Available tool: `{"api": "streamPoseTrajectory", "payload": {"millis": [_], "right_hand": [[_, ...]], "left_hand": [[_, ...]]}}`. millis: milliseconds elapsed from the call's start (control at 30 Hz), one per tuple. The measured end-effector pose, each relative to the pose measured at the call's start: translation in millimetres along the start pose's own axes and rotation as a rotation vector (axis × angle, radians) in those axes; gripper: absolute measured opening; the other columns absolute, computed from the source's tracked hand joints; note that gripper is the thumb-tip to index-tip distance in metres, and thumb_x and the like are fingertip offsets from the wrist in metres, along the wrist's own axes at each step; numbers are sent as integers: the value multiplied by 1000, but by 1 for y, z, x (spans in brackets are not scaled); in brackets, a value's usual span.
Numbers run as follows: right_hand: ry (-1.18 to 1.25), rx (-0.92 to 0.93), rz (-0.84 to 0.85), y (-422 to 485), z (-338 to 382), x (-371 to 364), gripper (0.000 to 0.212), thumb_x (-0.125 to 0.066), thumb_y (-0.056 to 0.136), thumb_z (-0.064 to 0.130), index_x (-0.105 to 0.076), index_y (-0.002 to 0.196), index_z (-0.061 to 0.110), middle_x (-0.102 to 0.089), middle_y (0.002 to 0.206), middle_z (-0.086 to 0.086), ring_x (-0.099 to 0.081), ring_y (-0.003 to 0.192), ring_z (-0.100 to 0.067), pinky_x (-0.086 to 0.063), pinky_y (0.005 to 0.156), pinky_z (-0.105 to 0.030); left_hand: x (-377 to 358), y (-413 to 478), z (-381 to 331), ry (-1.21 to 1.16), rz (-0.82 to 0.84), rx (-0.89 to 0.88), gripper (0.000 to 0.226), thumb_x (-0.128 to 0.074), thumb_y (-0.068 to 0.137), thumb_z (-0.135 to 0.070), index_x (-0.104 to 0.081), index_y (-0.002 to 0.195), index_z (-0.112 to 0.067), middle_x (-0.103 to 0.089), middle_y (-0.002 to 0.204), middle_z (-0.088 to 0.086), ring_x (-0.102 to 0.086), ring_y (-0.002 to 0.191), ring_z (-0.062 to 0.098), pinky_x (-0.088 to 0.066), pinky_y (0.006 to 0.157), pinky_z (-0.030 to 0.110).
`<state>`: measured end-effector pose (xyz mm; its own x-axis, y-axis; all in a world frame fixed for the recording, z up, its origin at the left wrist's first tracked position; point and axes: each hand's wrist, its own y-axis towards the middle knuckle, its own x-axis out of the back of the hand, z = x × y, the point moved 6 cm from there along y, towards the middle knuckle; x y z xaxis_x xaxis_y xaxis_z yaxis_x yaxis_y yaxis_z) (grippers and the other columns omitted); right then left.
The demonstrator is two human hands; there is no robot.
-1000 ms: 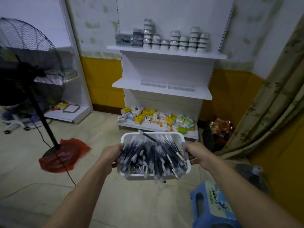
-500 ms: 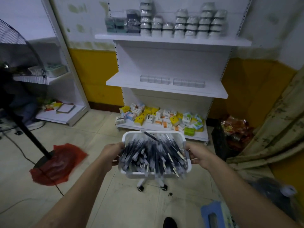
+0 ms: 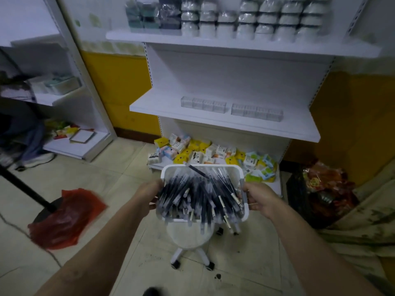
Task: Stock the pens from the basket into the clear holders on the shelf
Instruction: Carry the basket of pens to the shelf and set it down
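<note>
A white basket (image 3: 168,169) heaped with several dark pens (image 3: 201,195) hangs in front of me, above a white wheeled stool (image 3: 188,238). My left hand (image 3: 147,197) grips the basket's left side. Its right side is gripped by my right hand (image 3: 259,198). Two rows of clear holders (image 3: 203,104) (image 3: 256,112) stand on the middle shelf (image 3: 213,122) of the white rack, farther ahead and higher than the basket. No pens show in the holders.
White bowls (image 3: 256,20) fill the top shelf. Small colourful boxes (image 3: 213,152) crowd the bottom shelf. A fan stand with a red bag (image 3: 66,216) is on the floor at left. A dark sack (image 3: 320,193) and a curtain (image 3: 363,221) are at right.
The rack has drawn closer and larger as I walked toward it. The white stool has come into sight under the basket. Both hands keep the same hold on the basket.
</note>
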<state>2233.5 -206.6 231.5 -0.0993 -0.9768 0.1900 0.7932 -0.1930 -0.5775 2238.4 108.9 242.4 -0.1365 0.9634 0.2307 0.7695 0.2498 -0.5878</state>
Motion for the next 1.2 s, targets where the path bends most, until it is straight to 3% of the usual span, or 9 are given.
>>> {"api": "streamPoseTrajectory", "payload": {"millis": [300,567,767,867,1067,1200], "right_hand": [[43,-96,-100,88,38,-32,18,-53,95,22,-63,92,7,-63,79,-9,-58,69,-24,-47,59,-28],[138,-197,-292,151,62,-85,27,-53,98,36,-64,99,12,-66,91,-9,-61,80,-23,-48,61,-30],[176,-286,-341,204,57,-72,37,-54,96,41,-66,103,7,-68,101,-14,-65,93,-30,-53,64,-34],[134,-343,-348,247,46,-54,42,-52,96,41,-67,97,1,-67,93,-17,-66,95,-33,-54,73,-36],[27,-343,-241,332,30,-9,20,-50,91,17,-59,74,9,-60,79,-13,-56,74,-26,-39,65,-30],[-72,-329,-163,384,16,7,23,-50,93,21,-62,77,11,-62,82,-12,-57,73,-25,-37,64,-28]], "left_hand": [[-10,116,-50,-17,109,-20,16,-55,93,-20,-57,83,-7,-55,76,10,-49,63,22,-38,56,28],[-8,233,-107,125,272,-45,20,-49,94,-11,-56,75,-11,-55,71,10,-50,63,21,-40,60,28],[-46,292,-124,210,320,-30,21,-54,94,-18,-57,76,-9,-55,73,16,-47,61,22,-37,59,29],[-80,310,-124,229,281,5,26,-54,96,-25,-58,78,-7,-56,71,14,-49,63,22,-39,61,30],[-151,350,-110,285,130,79,18,-58,92,-16,-66,83,-3,-62,75,17,-53,62,25,-41,61,31],[-188,382,-91,302,80,152,16,-60,91,-17,-67,86,-3,-62,78,16,-55,68,26,-44,63,32]]}}
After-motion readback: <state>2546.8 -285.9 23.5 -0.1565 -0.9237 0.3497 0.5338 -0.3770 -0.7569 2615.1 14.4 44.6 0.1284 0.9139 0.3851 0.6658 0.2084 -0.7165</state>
